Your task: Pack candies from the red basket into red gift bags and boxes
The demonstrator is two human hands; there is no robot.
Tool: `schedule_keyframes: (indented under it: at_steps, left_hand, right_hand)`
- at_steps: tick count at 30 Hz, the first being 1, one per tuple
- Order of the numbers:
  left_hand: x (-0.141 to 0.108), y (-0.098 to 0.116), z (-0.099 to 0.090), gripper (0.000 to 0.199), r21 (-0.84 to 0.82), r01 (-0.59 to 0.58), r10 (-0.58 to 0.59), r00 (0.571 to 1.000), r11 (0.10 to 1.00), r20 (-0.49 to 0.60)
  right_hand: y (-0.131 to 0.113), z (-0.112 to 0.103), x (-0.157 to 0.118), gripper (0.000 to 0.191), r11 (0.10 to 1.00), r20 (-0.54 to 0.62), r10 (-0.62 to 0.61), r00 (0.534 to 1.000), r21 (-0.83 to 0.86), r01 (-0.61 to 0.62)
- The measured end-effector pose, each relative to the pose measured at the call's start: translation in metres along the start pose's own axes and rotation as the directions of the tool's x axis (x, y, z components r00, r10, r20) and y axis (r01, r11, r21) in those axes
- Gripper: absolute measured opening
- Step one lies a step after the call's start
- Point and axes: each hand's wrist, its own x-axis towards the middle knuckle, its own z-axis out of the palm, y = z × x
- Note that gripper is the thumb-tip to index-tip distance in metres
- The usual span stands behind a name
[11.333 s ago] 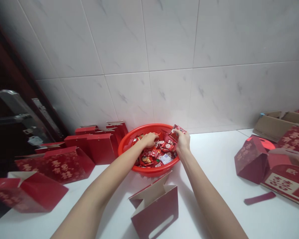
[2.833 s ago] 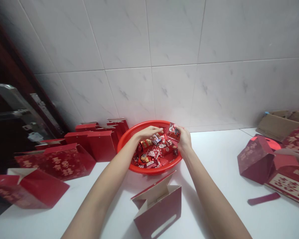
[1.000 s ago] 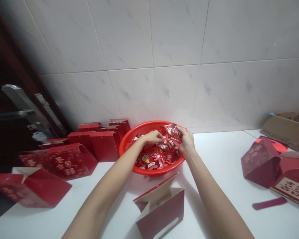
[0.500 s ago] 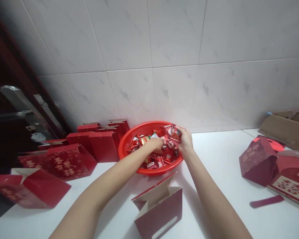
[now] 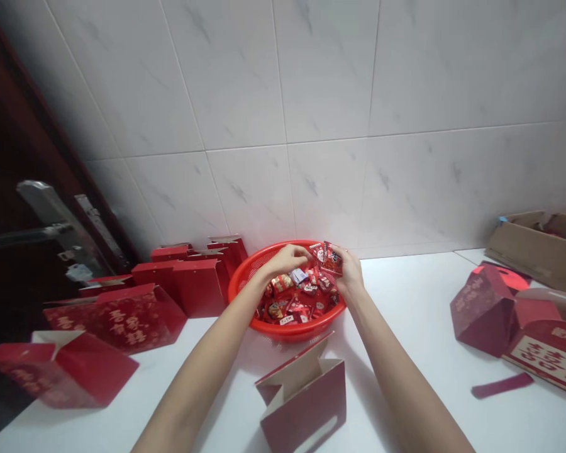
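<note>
A red plastic basket [image 5: 238,283] with perforated sides holds many wrapped candies [image 5: 297,305], mostly red, a few gold or pale. My right hand [image 5: 351,272] is at the basket's right rim, its fingers closed on small red candy packets [image 5: 330,259]. Over the far part of the basket is my left hand [image 5: 288,258], fingers curled together; whatever they hold, if anything, is hidden. Between my forearms a dark red paper gift box [image 5: 306,402] stands with its top open.
Several red gift boxes [image 5: 200,289] stand at left, beside a door with a metal handle [image 5: 42,233]. At right are a faceted red box [image 5: 483,308], a box with a handle [image 5: 547,355], a dark red strip [image 5: 502,385] and a cardboard carton [image 5: 535,251]. A tiled wall [image 5: 330,189] rises behind.
My left hand has lifted from among the candies toward the back of the basket, uncovering gold and pale wrappers. My right hand stays at the right rim with its packets. The view has shifted slightly.
</note>
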Motion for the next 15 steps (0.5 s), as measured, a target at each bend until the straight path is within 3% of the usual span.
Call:
schedule_keyframes:
  at_steps: [2, 5, 7, 10, 15]
  left_hand:
    - [-0.012, 0.004, -0.008, 0.018, -0.301, 0.009, -0.046, 0.992, 0.954, -0.117]
    - [-0.036, 0.012, -0.013, 0.036, -0.542, -0.020, -0.106, 0.974, 0.840, -0.200]
    - [-0.052, 0.017, -0.012, 0.048, -0.589, -0.087, -0.105, 0.953, 0.803, -0.284]
    - [-0.070, 0.026, -0.005, 0.050, -0.548, -0.162, -0.089, 0.911, 0.820, -0.403]
    - [-0.086, 0.042, 0.008, 0.046, -0.567, -0.233, -0.054, 0.895, 0.790, -0.443]
  right_hand:
    - [-0.002, 0.003, -0.003, 0.014, 0.999, 0.051, 0.033, 0.998, 0.034, -0.034]
    - [-0.004, 0.009, -0.012, 0.017, 0.994, 0.138, 0.081, 0.987, 0.064, -0.090]
    - [-0.004, 0.012, -0.020, 0.023, 0.991, 0.186, 0.117, 0.976, 0.049, -0.128]
    - [-0.004, 0.017, -0.036, 0.030, 0.989, 0.239, 0.138, 0.961, 0.024, -0.148]
    - [-0.014, 0.020, -0.060, 0.023, 0.989, 0.316, 0.146, 0.938, -0.039, -0.141]
